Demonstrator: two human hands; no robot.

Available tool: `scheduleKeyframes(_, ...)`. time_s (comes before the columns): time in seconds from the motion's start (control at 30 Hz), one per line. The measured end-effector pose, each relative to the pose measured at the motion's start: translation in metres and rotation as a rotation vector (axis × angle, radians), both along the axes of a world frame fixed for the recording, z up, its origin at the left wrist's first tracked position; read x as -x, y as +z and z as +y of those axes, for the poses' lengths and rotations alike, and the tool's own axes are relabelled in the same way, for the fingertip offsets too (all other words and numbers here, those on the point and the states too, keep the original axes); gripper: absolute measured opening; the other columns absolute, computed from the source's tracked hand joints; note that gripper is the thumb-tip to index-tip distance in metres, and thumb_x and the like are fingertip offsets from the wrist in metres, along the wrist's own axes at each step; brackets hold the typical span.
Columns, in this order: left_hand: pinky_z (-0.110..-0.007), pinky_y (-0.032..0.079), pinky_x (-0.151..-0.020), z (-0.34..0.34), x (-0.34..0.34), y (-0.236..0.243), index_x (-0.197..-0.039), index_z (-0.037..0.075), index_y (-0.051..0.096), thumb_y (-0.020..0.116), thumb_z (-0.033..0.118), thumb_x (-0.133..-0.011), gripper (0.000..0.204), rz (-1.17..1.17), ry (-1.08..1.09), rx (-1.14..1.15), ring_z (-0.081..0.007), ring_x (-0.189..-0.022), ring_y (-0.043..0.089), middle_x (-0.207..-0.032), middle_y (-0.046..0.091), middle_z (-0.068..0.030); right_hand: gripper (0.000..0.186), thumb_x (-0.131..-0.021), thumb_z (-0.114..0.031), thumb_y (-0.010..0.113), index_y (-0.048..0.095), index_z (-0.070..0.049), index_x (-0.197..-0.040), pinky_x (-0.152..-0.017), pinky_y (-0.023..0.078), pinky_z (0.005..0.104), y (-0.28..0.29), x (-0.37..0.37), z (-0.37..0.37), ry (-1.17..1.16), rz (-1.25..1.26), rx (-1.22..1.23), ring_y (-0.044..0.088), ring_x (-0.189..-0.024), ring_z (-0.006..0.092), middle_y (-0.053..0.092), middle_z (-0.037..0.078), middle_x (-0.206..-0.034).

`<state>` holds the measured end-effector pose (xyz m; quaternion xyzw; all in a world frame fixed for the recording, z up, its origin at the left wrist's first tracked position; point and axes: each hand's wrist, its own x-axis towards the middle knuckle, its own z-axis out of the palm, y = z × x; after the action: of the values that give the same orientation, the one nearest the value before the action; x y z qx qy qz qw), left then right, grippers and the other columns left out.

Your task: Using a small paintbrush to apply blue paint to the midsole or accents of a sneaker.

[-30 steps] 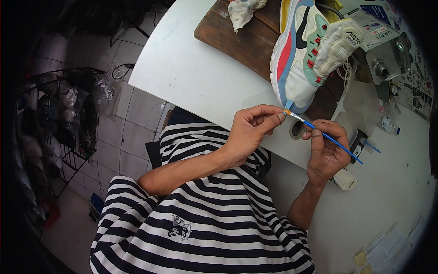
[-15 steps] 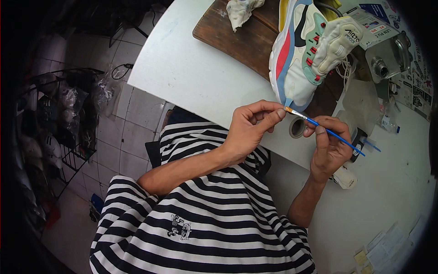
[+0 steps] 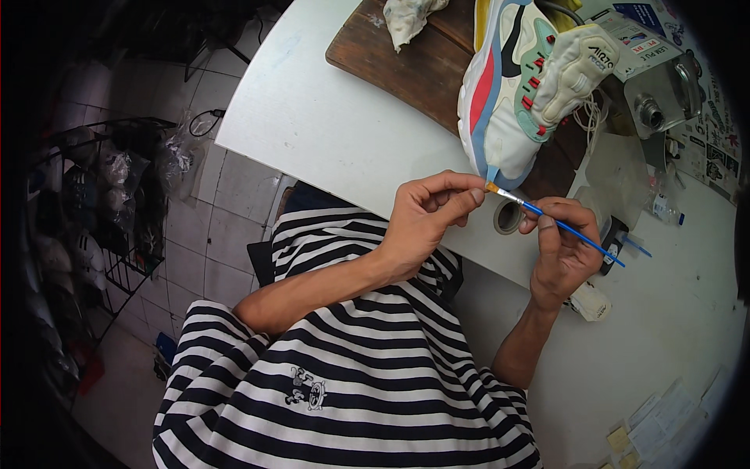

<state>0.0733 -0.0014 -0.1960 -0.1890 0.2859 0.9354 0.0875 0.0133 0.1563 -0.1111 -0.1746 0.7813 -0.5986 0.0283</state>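
A thin paintbrush with a blue handle, a silver ferrule and tan bristles lies across my right hand. Thumb and fingers of that hand are closed round the handle. My left hand pinches at the bristle end, thumb and forefinger close together at the tip. Just beyond the bristles stands a sneaker, mostly white with blue, red and mint parts, toe toward me and tongue pulled out. It rests on a dark wooden board.
On the white table are a crumpled whitish cloth, a tape roll near the edge, a metal can, a small clear bottle and papers. A rack with bagged items stands on the floor at left.
A little more of the bristles shows beside my left fingertips. Both hands keep almost the same pose, and the sneaker and board appear shifted very slightly left in the picture.
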Motion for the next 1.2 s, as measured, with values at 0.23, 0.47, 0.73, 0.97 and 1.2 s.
scheduleKeyframes(0.23, -0.022, 0.043, -0.069, -0.0013, -0.0008, 0.0022, -0.116, -0.002, 0.073, 0.063, 0.006, -0.098, 0.022, -0.003, 0.011, -0.038, -0.0064, -0.073, 0.050, -0.089, 0.063, -0.0006, 0.010, -0.092, 0.012, 0.060, 0.061, 0.007, -0.101, -0.069, 0.055, 0.0299, -0.0005, -0.0022, -0.0007, 0.005, 0.007, -0.005, 0.064, -0.075, 0.0164, 0.066, 0.017, -0.092)
scheduleKeyframes(0.47, -0.022, 0.043, -0.070, -0.0019, -0.0006, 0.0009, -0.115, -0.005, 0.070, 0.055, 0.005, -0.094, 0.029, -0.024, -0.011, -0.065, -0.0068, -0.073, 0.048, -0.089, 0.061, -0.0011, 0.010, -0.092, 0.011, 0.059, 0.061, 0.007, -0.101, -0.069, 0.055, 0.0302, -0.0008, -0.0020, 0.0009, 0.013, 0.006, -0.006, 0.064, -0.075, 0.0166, 0.066, 0.017, -0.092)
scheduleKeyframes(0.73, -0.023, 0.043, -0.072, -0.0017, -0.0015, -0.0048, -0.113, -0.004, 0.071, 0.051, 0.010, -0.094, 0.030, -0.029, -0.036, -0.104, -0.0082, -0.075, 0.051, -0.092, 0.064, -0.0028, 0.008, -0.093, 0.010, 0.059, 0.060, 0.007, -0.101, -0.068, 0.055, 0.0296, -0.0029, -0.0049, 0.0033, 0.004, -0.015, 0.006, 0.064, -0.074, 0.0165, 0.066, 0.018, -0.092)
scheduleKeyframes(0.97, -0.022, 0.042, -0.070, -0.0015, -0.0005, -0.0065, -0.112, -0.004, 0.071, 0.052, 0.012, -0.092, 0.031, -0.031, -0.043, -0.104, -0.0085, -0.074, 0.050, -0.093, 0.065, -0.0036, 0.008, -0.093, 0.011, 0.059, 0.059, 0.007, -0.100, -0.067, 0.055, 0.0293, -0.0036, -0.0058, 0.0027, 0.004, -0.025, 0.019, 0.064, -0.074, 0.0165, 0.065, 0.017, -0.091)
scheduleKeyframes(1.2, -0.023, 0.041, -0.068, -0.0025, -0.0008, -0.0043, -0.112, -0.005, 0.070, 0.050, 0.012, -0.092, 0.033, -0.032, -0.041, -0.085, -0.0091, -0.072, 0.049, -0.092, 0.064, -0.0047, 0.009, -0.093, 0.011, 0.058, 0.060, 0.007, -0.100, -0.067, 0.055, 0.0297, -0.0037, -0.0083, 0.0026, 0.000, -0.036, 0.019, 0.064, -0.074, 0.0167, 0.065, 0.017, -0.091)
